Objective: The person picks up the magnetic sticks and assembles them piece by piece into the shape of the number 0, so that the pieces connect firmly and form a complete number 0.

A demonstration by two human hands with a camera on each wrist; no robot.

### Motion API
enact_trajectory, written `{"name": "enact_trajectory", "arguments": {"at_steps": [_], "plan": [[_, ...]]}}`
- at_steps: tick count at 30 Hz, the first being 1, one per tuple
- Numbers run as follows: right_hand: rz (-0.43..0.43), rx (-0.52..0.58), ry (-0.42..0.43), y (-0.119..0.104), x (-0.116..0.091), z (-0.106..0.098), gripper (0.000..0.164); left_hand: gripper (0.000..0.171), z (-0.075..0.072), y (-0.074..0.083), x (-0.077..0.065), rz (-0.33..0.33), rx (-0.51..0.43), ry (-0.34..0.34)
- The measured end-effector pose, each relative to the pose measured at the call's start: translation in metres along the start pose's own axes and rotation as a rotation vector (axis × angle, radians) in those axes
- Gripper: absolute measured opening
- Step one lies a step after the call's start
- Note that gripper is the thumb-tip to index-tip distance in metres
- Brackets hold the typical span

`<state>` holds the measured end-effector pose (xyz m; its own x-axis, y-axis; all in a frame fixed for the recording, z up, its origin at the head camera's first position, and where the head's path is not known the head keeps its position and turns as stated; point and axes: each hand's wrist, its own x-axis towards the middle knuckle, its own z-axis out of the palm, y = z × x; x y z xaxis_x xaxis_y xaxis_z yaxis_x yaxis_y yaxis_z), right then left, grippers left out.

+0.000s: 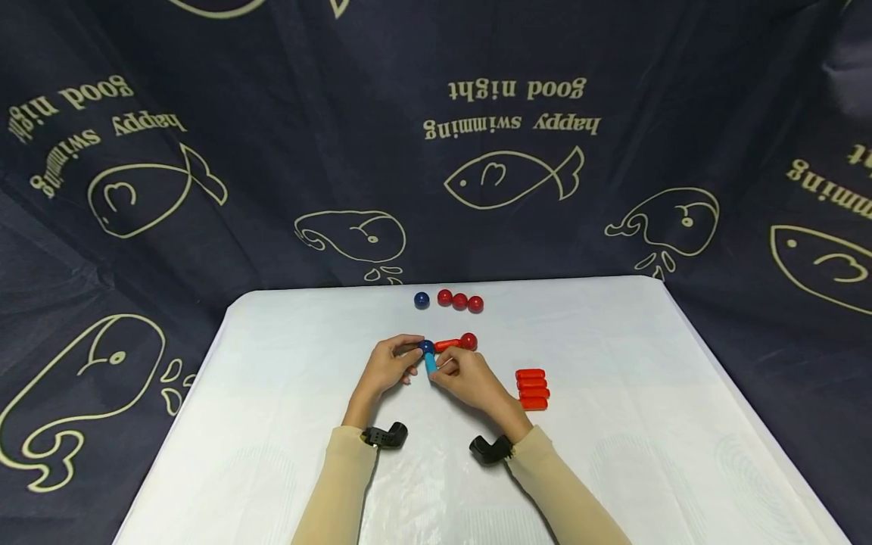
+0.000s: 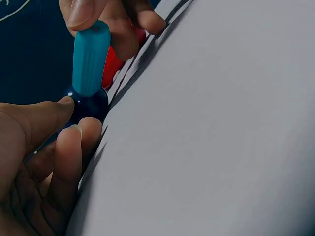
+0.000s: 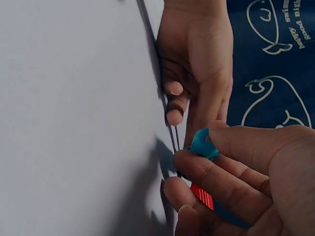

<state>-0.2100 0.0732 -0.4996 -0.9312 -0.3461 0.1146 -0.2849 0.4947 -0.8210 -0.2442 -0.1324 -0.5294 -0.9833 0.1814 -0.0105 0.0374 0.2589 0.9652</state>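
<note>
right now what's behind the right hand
In the head view, a red stick and red ball show just beyond the right hand; anything directly under it is covered.

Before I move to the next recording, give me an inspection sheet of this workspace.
Surface: white-covered table.
Job's things: light-blue ridged stick, its end at a glossy dark-blue ball; ridged red stick between that ball and a glossy red ball; set apart, another dark-blue ball, three red balls, four red sticks.
Clutter: nothing seen.
Hands: left hand pinches the first dark-blue ball; right hand pinches the light-blue stick; black band on each wrist.
Cables: nothing seen.
Surroundings: dark-blue cloth printed with pale fish, whales and lettering.
</note>
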Motion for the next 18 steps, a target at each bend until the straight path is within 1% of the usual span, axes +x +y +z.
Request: {"name": "enact_trajectory", "arguments": {"at_steps": [8, 18], "plan": [[-0.015, -0.025, -0.004, -0.0007, 0.0015, 0.0039, 0.020, 0.030, 0.0004, -0.0002, 0.0018, -0.005, 0.023, -0.011], [-0.024, -0.005, -0.025, 0.0021, 0.0009, 0.0056, 0.021, 0.030, 0.0016, -0.0020, 0.0023, -0.008, 0.050, 0.006]]}}
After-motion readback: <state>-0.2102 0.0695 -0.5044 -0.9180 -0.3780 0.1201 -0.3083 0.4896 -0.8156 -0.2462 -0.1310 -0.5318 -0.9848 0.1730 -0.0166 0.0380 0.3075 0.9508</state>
